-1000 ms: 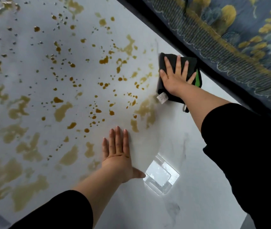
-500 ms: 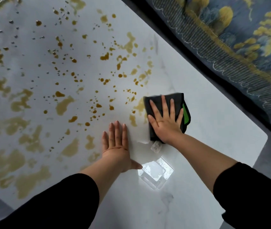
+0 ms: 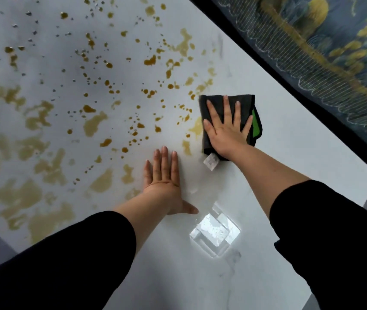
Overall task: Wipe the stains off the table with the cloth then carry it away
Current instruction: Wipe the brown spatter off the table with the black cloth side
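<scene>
Right hand (image 3: 227, 130), fingers spread flat, presses the folded dark-grey, green-trimmed cloth (image 3: 247, 104) near the white tabletop's (image 3: 289, 153) right edge; left hand (image 3: 163, 186) lies flat. Once soaked, the cloth may smear the yellow-brown stains (image 3: 93, 124).

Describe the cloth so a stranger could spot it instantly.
On the white table splattered with yellow-brown stains, look right of the splatter. The right hand presses flat on a dark folded cloth; only it shows a green patch and a white tag.
</scene>
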Demonstrator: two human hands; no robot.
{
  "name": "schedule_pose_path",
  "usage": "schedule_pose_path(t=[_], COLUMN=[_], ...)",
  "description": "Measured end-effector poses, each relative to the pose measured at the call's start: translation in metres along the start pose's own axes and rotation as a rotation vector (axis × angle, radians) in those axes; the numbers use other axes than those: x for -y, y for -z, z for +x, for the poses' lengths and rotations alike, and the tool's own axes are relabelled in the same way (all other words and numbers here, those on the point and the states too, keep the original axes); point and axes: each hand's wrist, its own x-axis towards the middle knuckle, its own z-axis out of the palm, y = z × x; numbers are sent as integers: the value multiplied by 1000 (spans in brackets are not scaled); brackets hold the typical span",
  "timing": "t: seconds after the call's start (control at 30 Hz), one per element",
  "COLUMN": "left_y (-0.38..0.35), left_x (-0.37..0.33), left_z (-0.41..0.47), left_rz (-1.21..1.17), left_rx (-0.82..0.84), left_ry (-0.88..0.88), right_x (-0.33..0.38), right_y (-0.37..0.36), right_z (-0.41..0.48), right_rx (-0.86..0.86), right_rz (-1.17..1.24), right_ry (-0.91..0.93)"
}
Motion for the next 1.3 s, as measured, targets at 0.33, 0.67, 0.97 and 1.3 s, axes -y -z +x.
schedule_pose_path(t=[0.33, 0.67, 0.97, 1.3], left_y=[2, -2, -1, -1], left_x=[-4, -2, -2, -2], left_z=[-2, 1, 0, 0], left_rz=[-12, 13, 8, 22], left_rx=[-6, 3, -23, -15], left_ry=[28, 14, 6, 19], right_x=[2, 23, 0, 7], right_y=[-37, -9, -30, -17], right_z=[-67, -1, -53, -20], right_rx=[42, 1, 6, -21], right_rz=[-48, -83, -159, -201], right_ry=[56, 171, 268, 399])
